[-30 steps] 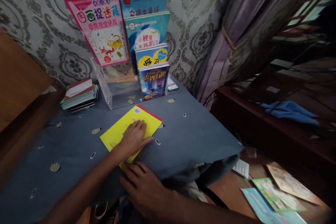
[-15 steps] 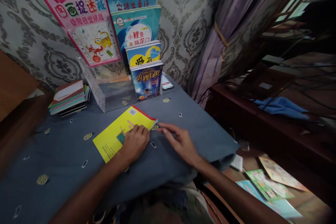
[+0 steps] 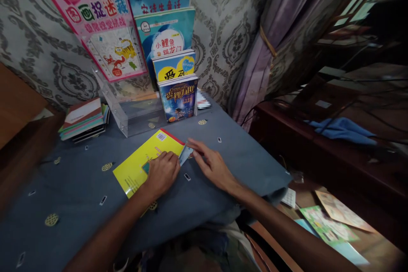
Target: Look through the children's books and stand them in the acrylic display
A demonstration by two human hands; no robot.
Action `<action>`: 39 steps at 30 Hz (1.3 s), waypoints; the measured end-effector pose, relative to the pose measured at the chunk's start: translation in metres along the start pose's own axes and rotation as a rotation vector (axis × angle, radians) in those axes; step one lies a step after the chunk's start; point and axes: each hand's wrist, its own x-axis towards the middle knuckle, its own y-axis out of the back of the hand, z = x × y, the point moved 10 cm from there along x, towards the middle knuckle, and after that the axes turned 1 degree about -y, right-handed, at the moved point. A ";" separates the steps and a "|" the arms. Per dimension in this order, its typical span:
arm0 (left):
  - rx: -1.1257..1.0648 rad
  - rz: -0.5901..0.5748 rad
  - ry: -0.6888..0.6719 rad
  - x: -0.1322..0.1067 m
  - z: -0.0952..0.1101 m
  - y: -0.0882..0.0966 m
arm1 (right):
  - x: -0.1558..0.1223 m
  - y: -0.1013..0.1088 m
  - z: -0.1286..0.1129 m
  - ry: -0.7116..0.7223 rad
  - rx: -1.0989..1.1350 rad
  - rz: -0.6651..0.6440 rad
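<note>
A thin yellow book [image 3: 134, 169] with a red spine edge and a barcode lies flat on the dark blue tablecloth. My left hand [image 3: 163, 171] rests on its near right side, fingers curled down against the cover. At the right corner, my right hand [image 3: 213, 163] has its fingertips and thumb on the book's edge. There the cover is bent up and a light blue inner side [image 3: 185, 153] shows. Where my left fingertips press is hidden beneath the hand.
A clear acrylic stand [image 3: 127, 124] holds several books, with a pink book [image 3: 105, 25] at the left and a dark blue one [image 3: 179, 100] in front. Left of it sits a stack of books [image 3: 84, 119]. More booklets [image 3: 328, 223] lie on the floor at right.
My right hand has moved slightly left and in to the book's corner. The corner has lifted and bent back, showing more of the light blue inside. My left hand is almost still.
</note>
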 end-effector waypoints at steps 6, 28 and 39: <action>-0.034 0.032 -0.036 -0.004 0.002 -0.003 | -0.002 -0.030 0.000 0.118 -0.306 -0.136; -0.152 0.077 -0.016 -0.021 -0.032 -0.018 | 0.094 -0.111 0.026 0.273 -0.464 -0.380; -0.086 0.052 -0.230 -0.064 0.026 -0.005 | 0.087 -0.107 0.028 0.226 -0.428 -0.368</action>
